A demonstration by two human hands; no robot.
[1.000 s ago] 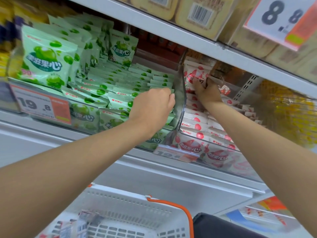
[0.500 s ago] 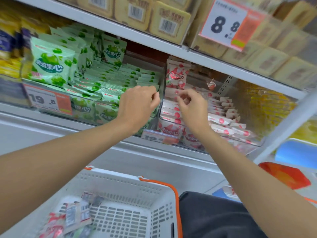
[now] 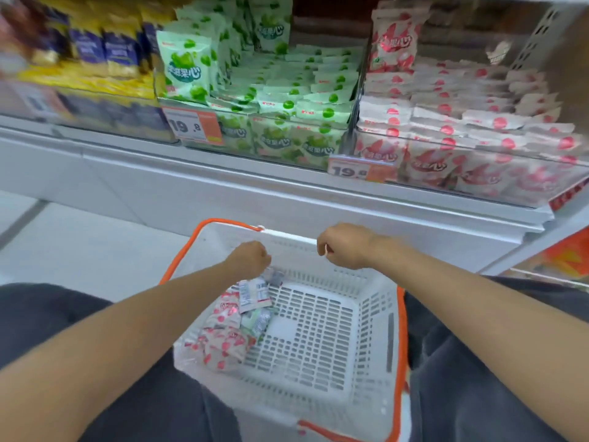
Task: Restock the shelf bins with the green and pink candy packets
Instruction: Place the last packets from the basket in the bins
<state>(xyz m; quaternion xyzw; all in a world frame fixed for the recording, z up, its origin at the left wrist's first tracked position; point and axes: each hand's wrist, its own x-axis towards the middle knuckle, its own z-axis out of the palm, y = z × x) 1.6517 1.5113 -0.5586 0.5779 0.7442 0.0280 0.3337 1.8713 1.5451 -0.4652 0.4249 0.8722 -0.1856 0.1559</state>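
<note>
Supermarket aisle, a white shelf (image 3: 287, 193) dead ahead with two clear-fronted bins side by side. Down low, the left hand (image 3: 250, 260) is over the basket (image 3: 334, 317), knuckles up. Its fingers curl down onto the top of the loose packets (image 3: 229, 327) heaped in the basket's left corner. The fingertips are hidden, so I can't say whether it has one pinched or is only touching. The right hand (image 3: 345, 247) hangs above the far rim, fingers curled in. There's a white sliver inside the curl, and I can't tell if that's a packet edge or just the rim behind it.

The basket, trimmed in orange, sits between dark-trousered knees (image 3: 478, 362). Its heap looks mostly pink, with a little green and a couple turned print-side up. Up on the shelf, green packets (image 3: 287, 90) fill the left bin and pink packets (image 3: 462, 106) the right, both stacked high. There's a price tag (image 3: 191, 126) on the front. Further left are yellow and blue bags (image 3: 105, 52), blurred.

Risks, as I read it:
- The heap is mixed, so a hasty grab could send a pink one into the green bin.
- Both bins look near full, so a packet laid on top could slide over the front wall.
- A loose pinch on slick wrappers may drop one on the lift.
</note>
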